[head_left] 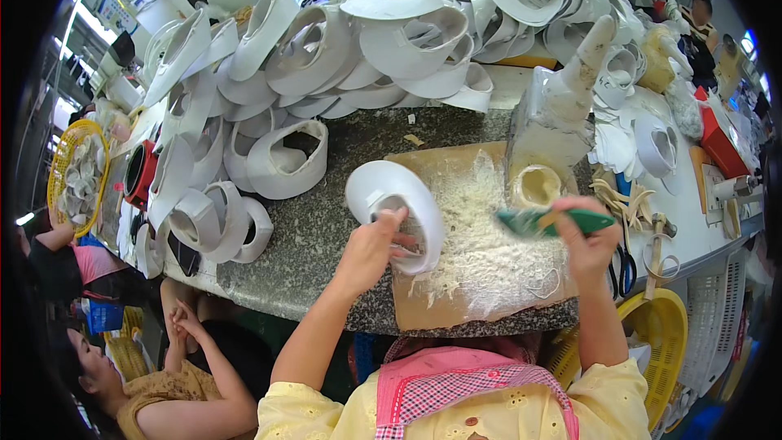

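My left hand (377, 246) grips a white sun visor (419, 204) by its band, fingers inside the opening. The visor rests tilted over the left edge of a brown cardboard sheet (423, 310) that is crusted with dried whitish paste. My right hand (588, 244) holds a green-handled brush (562, 222), its bristles blurred above the sheet. Just behind the brush is a round opening with yellowish paste, the paste pot (538, 186). It sits against a paste-coated container (554, 114) with a thick upright spout-like part.
Piles of white visors (326, 49) cover the far and left table. Scissors (624, 269) and beige strips (623, 200) lie right of the sheet. Yellow baskets (664, 334) stand at the lower right. A seated person (163, 383) is close on my left; other people are farther off.
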Available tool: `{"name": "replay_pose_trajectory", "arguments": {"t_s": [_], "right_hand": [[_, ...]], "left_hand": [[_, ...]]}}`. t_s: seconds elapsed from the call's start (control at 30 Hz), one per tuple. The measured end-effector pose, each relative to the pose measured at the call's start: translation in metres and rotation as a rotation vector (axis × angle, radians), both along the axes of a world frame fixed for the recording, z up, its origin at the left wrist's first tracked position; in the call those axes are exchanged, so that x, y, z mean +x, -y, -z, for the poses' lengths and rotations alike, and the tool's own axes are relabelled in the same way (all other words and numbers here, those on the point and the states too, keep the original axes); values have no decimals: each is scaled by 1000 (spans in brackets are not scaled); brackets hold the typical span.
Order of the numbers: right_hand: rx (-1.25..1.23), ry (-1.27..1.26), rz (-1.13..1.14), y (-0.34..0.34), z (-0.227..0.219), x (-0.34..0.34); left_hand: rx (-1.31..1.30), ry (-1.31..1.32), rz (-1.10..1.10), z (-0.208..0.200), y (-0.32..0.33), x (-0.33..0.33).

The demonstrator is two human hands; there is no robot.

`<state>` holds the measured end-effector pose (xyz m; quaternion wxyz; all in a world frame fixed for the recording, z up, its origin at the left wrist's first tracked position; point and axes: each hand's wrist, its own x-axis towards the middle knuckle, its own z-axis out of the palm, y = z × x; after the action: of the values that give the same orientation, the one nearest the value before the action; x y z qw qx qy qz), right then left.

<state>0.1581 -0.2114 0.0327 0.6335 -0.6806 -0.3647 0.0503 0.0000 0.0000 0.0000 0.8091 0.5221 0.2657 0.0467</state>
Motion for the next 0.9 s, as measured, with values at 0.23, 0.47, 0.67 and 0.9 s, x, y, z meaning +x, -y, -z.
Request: {"name": "replay_pose_trajectory", "arguments": {"t_s": [0.23, 0.47, 0.67, 0.9], "right_hand": [[-70, 492, 112, 22, 12, 40], [154, 0, 279, 68, 45, 44], [153, -149, 19, 37, 34, 8], [365, -161, -175, -39, 17, -6]], "left_hand": [[1529, 372, 412, -3, -3, -3], [1410, 110, 275, -14, 22, -5], [514, 19, 181, 27, 34, 17], [-255, 196, 72, -27, 35, 23]]}}
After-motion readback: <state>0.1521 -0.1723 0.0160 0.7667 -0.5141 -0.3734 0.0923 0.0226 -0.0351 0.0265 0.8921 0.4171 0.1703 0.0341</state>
